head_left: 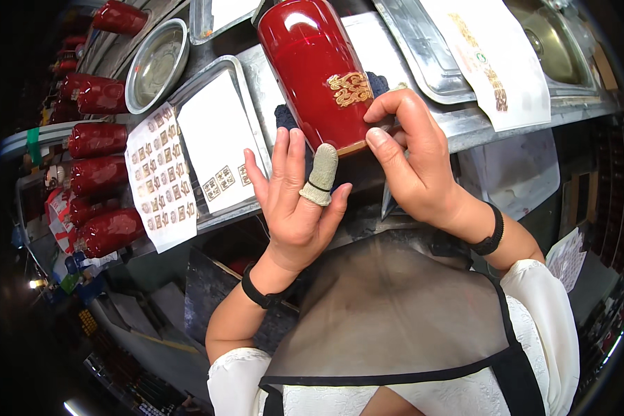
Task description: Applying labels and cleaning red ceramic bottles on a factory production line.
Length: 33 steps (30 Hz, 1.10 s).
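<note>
A glossy red bottle lies on its side on a dark blue cloth, its base toward me. A gold ornamental decal sits on its side near the base. My left hand is open, palm up and fingers spread, just in front of the base. A pale finger cot with a dark band covers its index finger. My right hand is at the base's right edge, thumb and index finger curled close together beside the decal. Whatever may be between those fingertips is too small to make out.
Metal trays flank the bottle, with a decal sheet and white paper at left. Another decal sheet hangs over the right table edge. A metal bowl and several red bottles stand farther left.
</note>
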Each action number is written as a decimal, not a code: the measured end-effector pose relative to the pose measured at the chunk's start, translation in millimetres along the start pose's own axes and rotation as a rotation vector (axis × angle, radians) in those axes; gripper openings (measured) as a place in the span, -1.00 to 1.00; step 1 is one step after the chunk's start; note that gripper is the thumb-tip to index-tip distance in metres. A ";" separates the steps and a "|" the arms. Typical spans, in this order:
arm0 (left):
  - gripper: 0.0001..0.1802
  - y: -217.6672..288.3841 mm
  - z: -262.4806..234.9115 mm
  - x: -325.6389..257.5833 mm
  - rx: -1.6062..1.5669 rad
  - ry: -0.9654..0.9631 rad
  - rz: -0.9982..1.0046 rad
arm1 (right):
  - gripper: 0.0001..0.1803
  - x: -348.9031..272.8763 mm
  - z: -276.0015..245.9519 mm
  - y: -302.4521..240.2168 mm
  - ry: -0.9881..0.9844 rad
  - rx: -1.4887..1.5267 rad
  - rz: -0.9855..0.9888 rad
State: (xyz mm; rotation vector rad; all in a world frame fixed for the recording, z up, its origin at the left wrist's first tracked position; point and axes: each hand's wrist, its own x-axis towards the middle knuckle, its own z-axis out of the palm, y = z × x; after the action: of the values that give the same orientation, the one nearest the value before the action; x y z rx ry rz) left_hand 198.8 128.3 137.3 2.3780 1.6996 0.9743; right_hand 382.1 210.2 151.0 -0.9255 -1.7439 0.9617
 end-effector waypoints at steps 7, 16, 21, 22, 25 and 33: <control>-0.45 2.3 0.8 3.8 0.002 0.014 0.016 | -0.71 -2.2 9.4 0.6 0.032 -0.014 -0.022; -0.51 10.7 -5.1 20.2 0.111 0.008 0.097 | -0.80 -4.0 0.8 1.4 0.004 -0.011 0.015; -0.73 19.8 -4.5 37.6 0.161 0.044 0.145 | -0.86 -10.0 -12.0 5.0 -0.001 0.214 0.151; -0.78 23.0 -0.4 41.0 0.146 0.062 0.131 | -0.86 -10.8 -15.3 5.0 0.014 0.182 0.127; -0.80 29.1 3.3 43.2 0.098 -0.028 0.138 | -0.87 -14.1 -24.4 -0.6 0.079 0.129 0.233; -0.43 0.1 -12.8 18.1 0.020 0.120 -0.008 | -0.74 -23.5 -8.7 -7.4 -0.155 -0.183 -0.392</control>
State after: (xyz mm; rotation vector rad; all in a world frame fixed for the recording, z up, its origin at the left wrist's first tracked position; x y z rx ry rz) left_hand 195.6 140.2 155.8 2.3677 1.7638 1.1252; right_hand 396.1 188.1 151.8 -0.5970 -2.0745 0.6388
